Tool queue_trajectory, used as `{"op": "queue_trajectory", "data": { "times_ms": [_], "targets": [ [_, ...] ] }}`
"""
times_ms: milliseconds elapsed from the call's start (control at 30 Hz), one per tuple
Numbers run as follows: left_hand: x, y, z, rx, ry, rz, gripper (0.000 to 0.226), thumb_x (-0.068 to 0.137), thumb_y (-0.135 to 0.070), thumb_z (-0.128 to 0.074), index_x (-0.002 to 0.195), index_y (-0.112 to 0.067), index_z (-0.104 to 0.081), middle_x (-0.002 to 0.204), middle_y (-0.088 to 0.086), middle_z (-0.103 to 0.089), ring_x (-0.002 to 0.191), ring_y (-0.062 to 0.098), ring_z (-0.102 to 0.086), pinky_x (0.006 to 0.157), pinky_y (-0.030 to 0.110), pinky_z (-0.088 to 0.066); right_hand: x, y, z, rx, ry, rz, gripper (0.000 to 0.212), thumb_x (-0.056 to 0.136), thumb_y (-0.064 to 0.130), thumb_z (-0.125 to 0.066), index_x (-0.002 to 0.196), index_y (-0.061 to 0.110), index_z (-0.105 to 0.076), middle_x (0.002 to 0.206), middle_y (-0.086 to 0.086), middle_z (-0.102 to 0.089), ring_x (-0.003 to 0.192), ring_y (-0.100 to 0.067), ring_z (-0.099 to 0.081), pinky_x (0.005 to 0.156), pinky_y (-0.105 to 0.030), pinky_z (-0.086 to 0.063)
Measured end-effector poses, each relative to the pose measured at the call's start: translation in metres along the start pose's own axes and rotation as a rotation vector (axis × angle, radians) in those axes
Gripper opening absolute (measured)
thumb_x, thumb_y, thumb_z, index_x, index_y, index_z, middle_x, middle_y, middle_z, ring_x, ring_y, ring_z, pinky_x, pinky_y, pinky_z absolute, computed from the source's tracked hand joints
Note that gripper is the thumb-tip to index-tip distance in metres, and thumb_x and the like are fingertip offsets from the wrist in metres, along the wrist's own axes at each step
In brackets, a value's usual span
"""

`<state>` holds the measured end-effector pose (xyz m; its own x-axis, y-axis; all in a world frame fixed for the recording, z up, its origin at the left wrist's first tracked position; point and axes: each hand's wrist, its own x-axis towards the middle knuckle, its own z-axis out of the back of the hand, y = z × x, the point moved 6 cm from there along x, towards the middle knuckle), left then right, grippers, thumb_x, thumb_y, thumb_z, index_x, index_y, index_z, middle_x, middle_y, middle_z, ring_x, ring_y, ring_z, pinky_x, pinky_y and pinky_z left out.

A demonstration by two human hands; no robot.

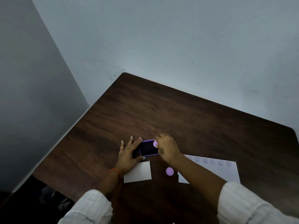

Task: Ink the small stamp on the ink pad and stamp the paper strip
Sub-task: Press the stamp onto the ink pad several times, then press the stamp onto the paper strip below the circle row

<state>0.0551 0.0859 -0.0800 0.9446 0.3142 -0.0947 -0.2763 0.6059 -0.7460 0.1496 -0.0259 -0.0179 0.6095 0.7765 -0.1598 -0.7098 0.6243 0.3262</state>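
Okay, stamp (155, 143): small, lilac, set on the right far corner of the pad. Whether its face is pressed into the ink or just above it, cannot tell.
right hand (166, 147): fingers curled tight round the stamp, knuckles up. Grip from above, likely so it can push straight down for even ink.
pad (148, 148): purple frame, dark ink face, open, mid-table, just far of the card.
left hand (127, 154): fingers straight and spread, flat on the table at the pad's left side, thumb tip at the pad's near edge. Reads as bracing the pad so it won't slide under the stamp. Dark patch under the palm may be the pad's lid, unsure.
strip (226, 172): white, right of the pad, near side, partly under the right forearm. Placed close so the inked stamp has a short way over.
prints (212, 161): row of faint round marks along the strip's far edge, so the strip is stamped several times over.
stage: inking, judged. Fits a re-ink between prints. How many prints are wanted, cannot tell.
disc (169, 171): round, lilac, lying between card and strip. Maybe the stamp's cap, parked out of the way.
card (137, 173): blank white, near of the pad, by the left wrist.
table (161, 110): dark wood, pushed into a wall corner.
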Motion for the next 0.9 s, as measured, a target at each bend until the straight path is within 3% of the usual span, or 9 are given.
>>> {"op": "queue_trajectory", "data": {
  "times_ms": [133, 233, 300, 400, 567, 767, 900],
  "targets": [
    [0.000, 0.001, 0.000, 0.014, 0.000, -0.010, 0.076, 0.081, -0.029, -0.069, 0.143, -0.028, -0.027, 0.154, -0.005, -0.029, 0.145, 0.012, -0.003, 0.116, 0.042, 0.015, -0.003, -0.014, 0.016, 0.383, -0.055, -0.179, 0.014, 0.086, 0.003, -0.054, 0.077, 0.003, -0.065, 0.083, -0.019, -0.062, 0.078, -0.025, -0.056, 0.071, -0.037, -0.046],
    [0.001, 0.002, -0.002, 0.067, 0.005, -0.006, 0.076, 0.082, -0.033, -0.067, 0.144, -0.029, -0.024, 0.155, -0.005, -0.027, 0.146, 0.015, -0.003, 0.116, 0.043, 0.014, -0.027, -0.035, 0.020, 0.907, -0.241, -0.443, 0.018, 0.080, 0.003, -0.067, 0.098, 0.003, -0.070, 0.102, -0.015, -0.070, 0.088, -0.023, -0.065, 0.076, -0.030, -0.056],
    [0.000, 0.002, -0.002, 0.088, -0.004, -0.012, 0.076, 0.084, -0.034, -0.065, 0.145, -0.029, -0.021, 0.155, -0.004, -0.027, 0.146, 0.017, -0.003, 0.116, 0.045, 0.013, -0.046, -0.045, 0.010, 1.290, -0.242, -0.576, 0.024, 0.082, 0.002, -0.066, 0.106, 0.004, -0.066, 0.104, -0.013, -0.070, 0.087, -0.019, -0.067, 0.067, -0.019, -0.057],
    [0.000, 0.000, -0.004, 0.099, 0.004, 0.001, 0.077, 0.085, -0.035, -0.064, 0.146, -0.032, -0.017, 0.156, -0.002, -0.025, 0.147, 0.019, -0.002, 0.116, 0.045, 0.013, -0.077, -0.057, 0.004, 1.677, -0.229, -0.694, 0.024, 0.086, -0.001, -0.059, 0.110, 0.002, -0.062, 0.097, -0.007, -0.067, 0.088, -0.016, -0.066, 0.064, -0.018, -0.058],
    [-0.001, -0.008, 0.001, 0.060, -0.016, 0.050, 0.082, 0.082, -0.039, -0.066, 0.146, -0.028, -0.016, 0.159, -0.002, -0.012, 0.147, 0.019, 0.000, 0.119, 0.048, 0.008, -0.120, -0.078, -0.008, 1.958, -0.286, -0.809, 0.014, 0.087, 0.004, -0.060, 0.098, 0.002, -0.069, 0.102, -0.015, -0.070, 0.097, -0.021, -0.067, 0.078, -0.029, -0.059],
    [-0.025, -0.053, -0.020, 0.144, 0.013, -0.145, 0.088, 0.070, -0.067, -0.055, 0.144, -0.030, -0.025, 0.151, -0.014, -0.010, 0.143, 0.010, 0.001, 0.118, 0.039, 0.005, -0.152, -0.085, -0.016, 2.182, -0.306, -0.834, 0.014, 0.084, 0.004, -0.063, 0.094, -0.001, -0.071, 0.093, -0.016, -0.076, 0.081, -0.019, -0.074, 0.064, -0.028, -0.062],
    [-0.033, -0.079, -0.056, 0.271, 0.108, -0.251, 0.075, 0.081, -0.057, -0.056, 0.144, -0.035, -0.023, 0.156, -0.012, -0.011, 0.147, 0.016, 0.000, 0.116, 0.037, 0.009, -0.160, -0.087, -0.019, 2.193, -0.315, -0.866, 0.014, 0.085, 0.005, -0.063, 0.095, -0.001, -0.069, 0.093, -0.018, -0.076, 0.085, -0.022, -0.072, 0.071, -0.033, -0.061]
  ]
}}
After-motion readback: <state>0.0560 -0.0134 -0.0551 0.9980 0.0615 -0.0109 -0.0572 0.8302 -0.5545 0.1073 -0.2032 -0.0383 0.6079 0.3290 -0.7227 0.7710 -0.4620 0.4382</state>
